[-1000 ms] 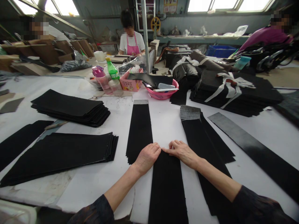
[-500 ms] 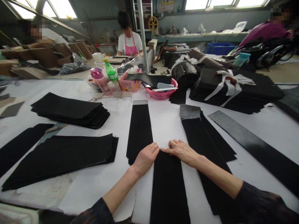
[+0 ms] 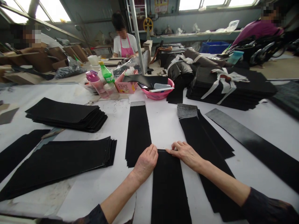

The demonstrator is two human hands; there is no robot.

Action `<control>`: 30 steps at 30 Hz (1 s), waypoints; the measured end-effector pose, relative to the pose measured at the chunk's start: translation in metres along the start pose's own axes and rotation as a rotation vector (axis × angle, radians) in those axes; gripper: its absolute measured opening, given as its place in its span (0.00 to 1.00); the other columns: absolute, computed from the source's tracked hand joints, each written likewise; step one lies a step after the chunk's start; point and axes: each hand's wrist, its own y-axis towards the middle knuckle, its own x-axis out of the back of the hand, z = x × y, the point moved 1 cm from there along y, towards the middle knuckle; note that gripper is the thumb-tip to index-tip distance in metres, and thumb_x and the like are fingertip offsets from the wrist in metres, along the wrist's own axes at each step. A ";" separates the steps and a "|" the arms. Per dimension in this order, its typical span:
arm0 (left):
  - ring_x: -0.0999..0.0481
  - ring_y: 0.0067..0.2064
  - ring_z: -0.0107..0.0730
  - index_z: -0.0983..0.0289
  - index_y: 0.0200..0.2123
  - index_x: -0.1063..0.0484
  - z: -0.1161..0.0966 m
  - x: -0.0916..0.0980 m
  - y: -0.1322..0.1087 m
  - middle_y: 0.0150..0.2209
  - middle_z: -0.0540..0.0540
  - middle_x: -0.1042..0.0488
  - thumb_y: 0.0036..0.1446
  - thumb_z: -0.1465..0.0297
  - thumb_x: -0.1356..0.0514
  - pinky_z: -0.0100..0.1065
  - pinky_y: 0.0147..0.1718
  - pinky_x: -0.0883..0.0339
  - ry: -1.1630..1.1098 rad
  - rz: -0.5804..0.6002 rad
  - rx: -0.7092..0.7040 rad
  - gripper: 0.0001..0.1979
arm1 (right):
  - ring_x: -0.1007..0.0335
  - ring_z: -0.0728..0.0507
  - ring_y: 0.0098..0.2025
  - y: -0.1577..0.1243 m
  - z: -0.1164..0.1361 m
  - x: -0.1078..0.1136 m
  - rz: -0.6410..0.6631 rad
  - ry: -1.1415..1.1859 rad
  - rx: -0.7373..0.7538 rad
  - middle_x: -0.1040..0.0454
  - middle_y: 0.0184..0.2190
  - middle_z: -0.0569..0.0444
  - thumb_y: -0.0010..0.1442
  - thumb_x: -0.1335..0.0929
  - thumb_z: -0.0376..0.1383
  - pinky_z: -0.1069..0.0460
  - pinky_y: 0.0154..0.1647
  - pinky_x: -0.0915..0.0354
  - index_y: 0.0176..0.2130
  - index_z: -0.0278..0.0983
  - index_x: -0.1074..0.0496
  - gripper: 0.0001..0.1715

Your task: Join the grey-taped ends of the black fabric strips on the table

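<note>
A long black strip [image 3: 170, 189] of sheet material lies lengthwise in front of me, its far end under both my hands. My left hand [image 3: 145, 161] is closed at the far left corner, fingertips pressed together on the edge. At the far right corner, my right hand [image 3: 187, 155] grips the edge with its index finger stretched along it and the other fingers curled. A short length of the edge shows between the hands, with a thin pale line. Left of the strip lies a stack of black pieces [image 3: 138, 133] with a grey end; to the right are longer black pieces [image 3: 198, 143] with a grey, ribbed end.
Stacks of black panels [image 3: 65, 113] lie on the white table [image 3: 161, 124] at the left. A pink basin [image 3: 158, 95], a green bottle [image 3: 106, 73] and a tied black bundle [image 3: 233, 84] stand at the back. A grey-black strip [image 3: 252, 140] lies right. Co-workers sit beyond.
My right hand has slid rightward along the strip's far edge, away from my left hand, so the edge between them now shows. The view has shifted slightly.
</note>
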 end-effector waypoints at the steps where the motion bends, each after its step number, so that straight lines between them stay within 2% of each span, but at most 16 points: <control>1: 0.29 0.55 0.47 0.76 0.50 0.32 0.000 0.000 0.000 0.52 0.69 0.28 0.60 0.82 0.50 0.42 0.52 0.29 0.000 -0.001 -0.002 0.16 | 0.36 0.43 0.40 -0.004 0.000 0.001 -0.006 -0.005 -0.012 0.32 0.42 0.52 0.66 0.35 0.30 0.49 0.39 0.42 0.55 0.47 0.32 0.20; 7: 0.28 0.55 0.47 0.76 0.48 0.31 -0.001 -0.002 -0.005 0.51 0.68 0.27 0.60 0.83 0.50 0.42 0.52 0.29 -0.057 -0.070 0.025 0.15 | 0.35 0.43 0.41 -0.024 -0.003 0.007 -0.019 -0.013 -0.085 0.31 0.43 0.52 0.65 0.35 0.27 0.49 0.40 0.41 0.53 0.46 0.30 0.20; 11: 0.28 0.55 0.42 0.73 0.47 0.30 0.000 -0.006 -0.011 0.50 0.66 0.27 0.60 0.83 0.51 0.42 0.53 0.29 -0.151 -0.149 0.083 0.15 | 0.35 0.44 0.39 -0.025 -0.006 0.009 -0.043 0.063 -0.204 0.30 0.38 0.54 0.63 0.31 0.34 0.50 0.37 0.40 0.40 0.42 0.25 0.04; 12: 0.28 0.55 0.42 0.72 0.46 0.30 0.000 -0.006 -0.012 0.50 0.65 0.27 0.60 0.83 0.51 0.42 0.53 0.28 -0.174 -0.165 0.102 0.14 | 0.34 0.44 0.39 -0.022 -0.005 0.010 -0.064 0.090 -0.236 0.29 0.37 0.54 0.63 0.31 0.36 0.51 0.37 0.40 0.37 0.41 0.25 0.02; 14: 0.28 0.55 0.41 0.71 0.45 0.30 0.001 -0.007 -0.013 0.49 0.64 0.26 0.61 0.82 0.51 0.42 0.52 0.28 -0.213 -0.182 0.136 0.13 | 0.33 0.44 0.40 -0.013 -0.001 0.010 -0.091 0.131 -0.288 0.28 0.37 0.54 0.63 0.30 0.38 0.51 0.38 0.38 0.37 0.41 0.26 0.03; 17: 0.28 0.55 0.41 0.69 0.45 0.31 0.001 -0.006 -0.014 0.48 0.62 0.27 0.62 0.81 0.51 0.44 0.52 0.27 -0.265 -0.185 0.164 0.12 | 0.33 0.43 0.41 0.004 0.007 0.009 -0.027 0.199 -0.391 0.28 0.36 0.54 0.59 0.27 0.38 0.51 0.38 0.38 0.39 0.41 0.28 0.08; 21: 0.30 0.56 0.39 0.66 0.44 0.33 0.003 -0.002 -0.014 0.50 0.61 0.28 0.62 0.80 0.51 0.43 0.51 0.27 -0.400 -0.177 0.221 0.12 | 0.32 0.45 0.32 0.018 0.007 0.006 0.082 0.332 -0.493 0.27 0.28 0.58 0.52 0.24 0.38 0.54 0.28 0.43 0.31 0.39 0.28 0.11; 25: 0.29 0.54 0.34 0.64 0.39 0.34 0.007 0.003 -0.015 0.50 0.59 0.30 0.62 0.80 0.54 0.39 0.49 0.28 -0.691 -0.210 0.378 0.11 | 0.31 0.48 0.28 0.018 0.003 0.009 0.097 0.451 -0.509 0.27 0.24 0.61 0.53 0.25 0.38 0.56 0.26 0.44 0.25 0.39 0.27 0.09; 28: 0.28 0.52 0.33 0.63 0.46 0.35 0.011 0.007 -0.016 0.49 0.59 0.30 0.64 0.73 0.51 0.41 0.52 0.31 -0.938 -0.325 0.566 0.09 | 0.32 0.49 0.28 0.013 0.005 0.018 0.069 0.528 -0.527 0.28 0.22 0.61 0.54 0.27 0.40 0.56 0.26 0.43 0.26 0.38 0.25 0.09; 30: 0.27 0.50 0.34 0.64 0.49 0.35 0.012 0.011 -0.015 0.48 0.58 0.28 0.63 0.67 0.47 0.40 0.52 0.31 -1.112 -0.339 0.663 0.12 | 0.34 0.49 0.26 0.011 0.009 0.024 0.032 0.641 -0.549 0.29 0.21 0.61 0.54 0.27 0.40 0.56 0.25 0.44 0.26 0.38 0.24 0.09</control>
